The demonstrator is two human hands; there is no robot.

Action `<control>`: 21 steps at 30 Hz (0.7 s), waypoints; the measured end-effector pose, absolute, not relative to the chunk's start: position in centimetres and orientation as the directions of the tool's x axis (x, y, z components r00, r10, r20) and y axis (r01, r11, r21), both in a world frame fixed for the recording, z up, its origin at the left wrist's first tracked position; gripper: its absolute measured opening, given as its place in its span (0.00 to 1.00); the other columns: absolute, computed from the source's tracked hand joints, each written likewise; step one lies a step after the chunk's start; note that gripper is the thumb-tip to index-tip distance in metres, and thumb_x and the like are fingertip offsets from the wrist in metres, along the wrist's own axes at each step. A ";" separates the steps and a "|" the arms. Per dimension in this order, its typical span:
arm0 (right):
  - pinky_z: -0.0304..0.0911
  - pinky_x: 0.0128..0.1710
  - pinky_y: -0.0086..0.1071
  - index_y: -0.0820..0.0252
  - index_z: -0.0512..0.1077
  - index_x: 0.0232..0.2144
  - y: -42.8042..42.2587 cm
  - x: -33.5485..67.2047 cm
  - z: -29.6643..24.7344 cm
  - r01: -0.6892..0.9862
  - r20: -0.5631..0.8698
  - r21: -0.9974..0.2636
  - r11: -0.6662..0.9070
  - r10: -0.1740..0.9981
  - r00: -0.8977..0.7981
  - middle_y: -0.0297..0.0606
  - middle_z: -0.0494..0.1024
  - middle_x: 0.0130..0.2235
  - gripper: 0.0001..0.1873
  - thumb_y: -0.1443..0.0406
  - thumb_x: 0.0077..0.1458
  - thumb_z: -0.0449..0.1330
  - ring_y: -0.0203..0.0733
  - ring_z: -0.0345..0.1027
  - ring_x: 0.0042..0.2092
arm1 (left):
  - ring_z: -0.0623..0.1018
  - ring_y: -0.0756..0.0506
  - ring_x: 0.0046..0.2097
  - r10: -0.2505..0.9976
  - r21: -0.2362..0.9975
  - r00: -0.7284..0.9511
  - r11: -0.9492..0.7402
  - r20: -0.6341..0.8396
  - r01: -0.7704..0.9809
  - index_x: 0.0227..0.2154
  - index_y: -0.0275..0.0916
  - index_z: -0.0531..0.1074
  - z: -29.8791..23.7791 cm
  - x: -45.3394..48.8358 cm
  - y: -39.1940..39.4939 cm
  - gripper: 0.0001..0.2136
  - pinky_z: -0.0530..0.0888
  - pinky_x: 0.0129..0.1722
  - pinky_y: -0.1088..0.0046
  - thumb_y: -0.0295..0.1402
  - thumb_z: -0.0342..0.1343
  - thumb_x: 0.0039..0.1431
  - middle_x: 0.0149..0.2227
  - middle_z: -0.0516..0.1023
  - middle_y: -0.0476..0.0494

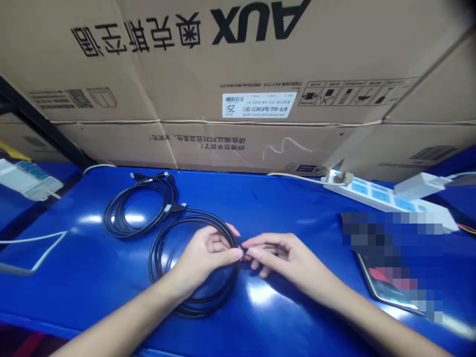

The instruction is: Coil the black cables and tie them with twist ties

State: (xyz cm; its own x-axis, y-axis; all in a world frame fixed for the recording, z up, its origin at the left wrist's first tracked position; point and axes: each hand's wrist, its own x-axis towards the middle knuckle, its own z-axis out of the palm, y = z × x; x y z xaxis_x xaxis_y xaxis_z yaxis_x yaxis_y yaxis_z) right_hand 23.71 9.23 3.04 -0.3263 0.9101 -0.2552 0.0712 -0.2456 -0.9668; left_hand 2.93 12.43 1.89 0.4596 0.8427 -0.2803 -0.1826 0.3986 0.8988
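Observation:
A coiled black cable (193,308) with a metal-tipped plug, apparently HDMI, rests on the blue surface in front of me. My left hand (210,253) is closed round the right side of its loops, thumb on top. Just to the right, my right hand (277,253) pinches with thumb and forefinger at the coil's edge. A small dark thing shows between the two sets of fingertips; whether it is a tie or a cable end cannot be made out. A second coiled black cable (111,218) lies behind and to the left, its plugs at the back.
A large cardboard box (193,99) walls off the back of the blue table (111,292). At right are a white power strip (383,196) with a plugged-in adapter (420,191) and a flat dark device (390,292), partly blurred. Another power strip (28,181) lies at left.

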 end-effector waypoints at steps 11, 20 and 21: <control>0.71 0.32 0.28 0.63 0.78 0.35 9.3 24.0 3.0 -0.016 -0.429 -0.868 -0.496 0.767 -0.476 0.38 0.81 0.33 0.21 0.50 0.52 0.71 0.36 0.75 0.32 | 0.78 0.50 0.32 0.813 0.894 0.495 0.425 -0.307 -0.142 0.38 0.37 0.77 1.9 2.8 12.5 0.19 0.73 0.37 0.74 0.32 0.76 0.43 0.30 0.80 0.50; 0.65 0.27 0.22 0.64 0.78 0.28 9.0 23.2 3.4 -0.111 -0.474 -0.830 -0.547 0.795 -0.378 0.34 0.77 0.27 0.20 0.52 0.47 0.75 0.31 0.69 0.28 | 0.82 0.46 0.35 0.759 0.908 0.583 0.410 -0.289 -0.085 0.37 0.38 0.77 1.6 2.9 12.1 0.18 0.75 0.39 0.71 0.33 0.75 0.44 0.31 0.83 0.47; 0.64 0.27 0.22 0.64 0.78 0.28 8.9 23.0 3.3 -0.112 -0.464 -0.840 -0.530 0.811 -0.357 0.34 0.78 0.27 0.20 0.52 0.47 0.75 0.31 0.69 0.27 | 0.82 0.46 0.35 0.764 0.911 0.579 0.404 -0.286 -0.084 0.38 0.38 0.77 1.6 2.9 12.1 0.18 0.75 0.39 0.71 0.33 0.75 0.44 0.31 0.83 0.47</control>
